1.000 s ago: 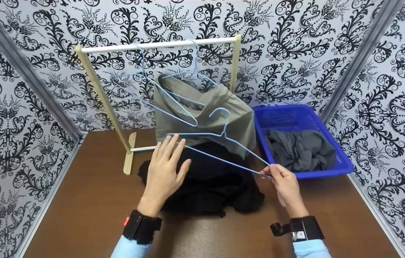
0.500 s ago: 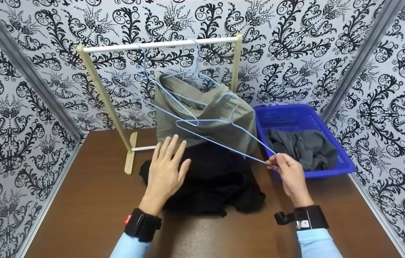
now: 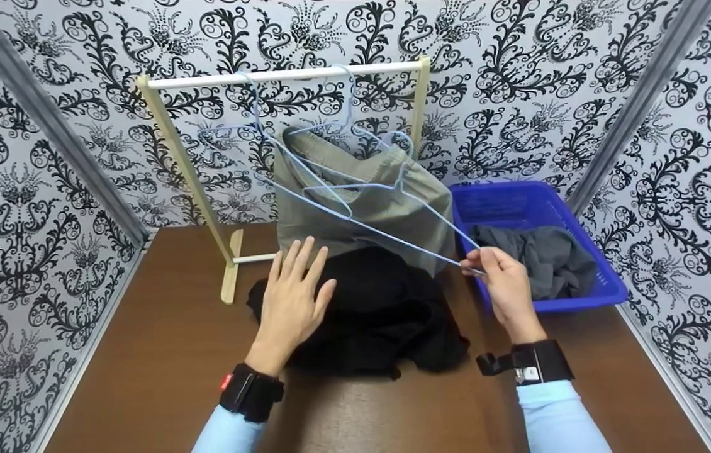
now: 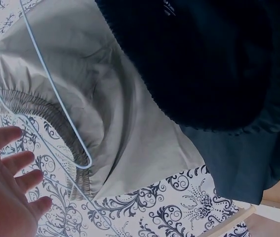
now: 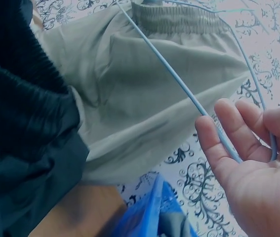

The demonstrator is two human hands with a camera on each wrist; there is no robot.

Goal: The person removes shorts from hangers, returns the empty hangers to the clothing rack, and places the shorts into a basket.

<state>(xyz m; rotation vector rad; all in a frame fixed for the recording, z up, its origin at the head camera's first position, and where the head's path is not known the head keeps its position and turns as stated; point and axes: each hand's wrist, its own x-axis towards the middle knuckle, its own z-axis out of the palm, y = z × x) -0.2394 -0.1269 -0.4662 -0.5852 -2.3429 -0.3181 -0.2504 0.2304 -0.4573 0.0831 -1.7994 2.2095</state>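
My right hand pinches one lower corner of a blue wire clothes hanger, which is held up in front of the rack with its hook upward. In the right wrist view the hanger's bar runs across the curled fingers. My left hand has straight, spread fingers and holds nothing. Beneath it a heap of black clothing lies on the table; the wrist views show its gathered elastic waistband. Behind, khaki shorts with an elastic waist hang from the rack.
A clothes rack with a white rail and wooden posts stands at the back. Another blue hanger hangs bare on the rail. To the right, a blue basket contains a dark grey garment. Patterned walls enclose the brown table.
My right hand has raised the hanger, after first shifting slightly right, so its hook now overlaps the shorts' waist. The left hand has stayed nearly still.
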